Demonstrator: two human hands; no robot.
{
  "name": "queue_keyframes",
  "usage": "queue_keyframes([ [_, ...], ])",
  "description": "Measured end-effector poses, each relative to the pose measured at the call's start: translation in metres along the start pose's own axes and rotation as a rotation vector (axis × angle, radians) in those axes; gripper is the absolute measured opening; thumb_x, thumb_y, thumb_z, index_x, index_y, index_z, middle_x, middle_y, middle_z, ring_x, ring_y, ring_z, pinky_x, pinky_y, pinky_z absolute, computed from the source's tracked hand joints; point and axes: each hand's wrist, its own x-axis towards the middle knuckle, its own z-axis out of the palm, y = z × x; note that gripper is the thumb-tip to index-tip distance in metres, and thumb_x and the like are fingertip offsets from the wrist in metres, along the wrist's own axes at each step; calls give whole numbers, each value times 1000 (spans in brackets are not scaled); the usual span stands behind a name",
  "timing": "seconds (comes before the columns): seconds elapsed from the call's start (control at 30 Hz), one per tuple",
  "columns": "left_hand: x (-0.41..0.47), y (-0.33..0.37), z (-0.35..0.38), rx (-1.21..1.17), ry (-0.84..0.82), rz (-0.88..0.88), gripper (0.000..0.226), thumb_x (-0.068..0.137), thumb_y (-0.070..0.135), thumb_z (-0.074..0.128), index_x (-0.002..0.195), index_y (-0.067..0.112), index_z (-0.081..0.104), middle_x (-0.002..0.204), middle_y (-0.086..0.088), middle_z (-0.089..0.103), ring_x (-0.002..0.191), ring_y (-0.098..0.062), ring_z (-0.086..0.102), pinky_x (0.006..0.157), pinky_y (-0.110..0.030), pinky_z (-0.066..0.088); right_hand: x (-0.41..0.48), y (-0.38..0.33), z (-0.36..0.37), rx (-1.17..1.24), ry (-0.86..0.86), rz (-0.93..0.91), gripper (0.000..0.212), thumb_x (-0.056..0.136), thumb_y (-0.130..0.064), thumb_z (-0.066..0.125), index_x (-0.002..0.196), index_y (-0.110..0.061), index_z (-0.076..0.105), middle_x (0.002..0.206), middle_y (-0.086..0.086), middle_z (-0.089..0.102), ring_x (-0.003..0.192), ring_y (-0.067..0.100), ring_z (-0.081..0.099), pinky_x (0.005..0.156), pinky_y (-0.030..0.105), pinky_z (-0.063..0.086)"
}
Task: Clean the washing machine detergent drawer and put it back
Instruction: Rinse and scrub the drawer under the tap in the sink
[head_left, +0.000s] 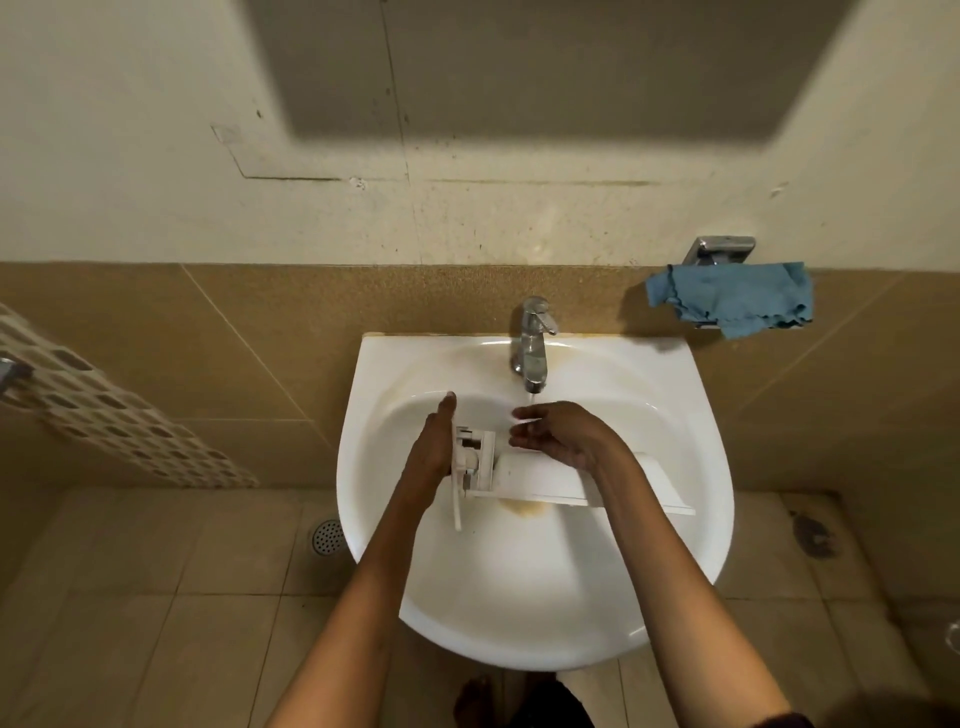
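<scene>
The white detergent drawer (540, 480) lies on its side across the white sink (691, 467), with its front panel at the right end. My left hand (434, 441) presses flat against the drawer's left end, fingers straight. Over the drawer's middle, my right hand (558, 431) has its fingers spread under the thin stream from the chrome tap (532, 343). Whether my right hand touches the drawer is unclear. A brownish stain sits in the basin just below the drawer.
A blue cloth (737, 299) hangs on a chrome holder on the wall right of the tap. A round floor drain (326, 538) lies left of the sink. A patterned tile strip (119, 415) runs along the left wall.
</scene>
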Motion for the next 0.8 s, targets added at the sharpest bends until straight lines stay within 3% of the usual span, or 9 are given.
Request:
queue_keyframes([
  [0.13,-6,6,-1,-8,-9,-8,41,99,43,24,101,16,55,94,-10,63,87,-23,59,91,-39,46,16,4,-2,475,311,29,31,95,7,26,76,0,50,76,13,51,66,23,49,64,35,52],
  [0.2,-8,2,-1,31,22,61,44,99,39,24,104,10,57,94,-12,63,89,-24,60,96,-41,44,24,5,-2,614,334,54,36,96,2,24,74,1,52,65,16,57,65,23,49,59,32,49],
  [0.3,-7,-12,-3,115,95,181,62,85,55,25,110,7,56,109,-16,62,104,-29,58,101,-47,42,34,4,-1,738,317,32,37,95,5,21,72,3,49,54,17,58,63,22,47,58,29,45],
  [0.37,-10,-17,-3,158,107,229,57,88,53,27,110,8,54,107,-11,62,98,-23,58,94,-36,45,41,2,-2,781,350,42,34,92,8,21,72,2,47,68,14,51,61,22,44,55,27,38],
  [0.47,-20,-18,-2,211,138,263,33,102,25,24,107,4,49,86,2,56,77,-8,54,67,-7,40,48,5,-4,766,401,58,28,81,14,22,74,0,45,72,10,46,61,20,43,55,26,35],
  [0.57,-26,-21,-1,244,132,221,25,101,23,24,100,10,45,79,4,50,70,-3,47,60,-14,35,52,9,-5,717,389,41,24,92,5,26,87,0,49,74,12,49,65,20,49,60,25,44],
  [0.67,-22,-20,-5,252,64,135,30,99,25,27,91,6,48,95,-20,54,80,-24,52,73,-29,41,50,0,4,809,308,35,32,95,2,19,76,-2,46,72,13,44,63,20,42,57,24,36],
  [0.73,-17,-14,-10,225,4,41,31,99,31,31,89,12,54,102,-20,60,84,-27,57,87,-39,46,49,-5,11,795,295,36,34,94,3,19,74,-3,46,71,11,43,61,18,40,56,22,33],
  [0.8,-11,-8,-14,182,-61,-29,35,100,35,33,101,9,57,100,-16,63,80,-23,60,83,-35,50,44,-5,17,794,252,32,32,90,5,20,73,-4,46,69,9,42,61,16,40,56,21,32],
])
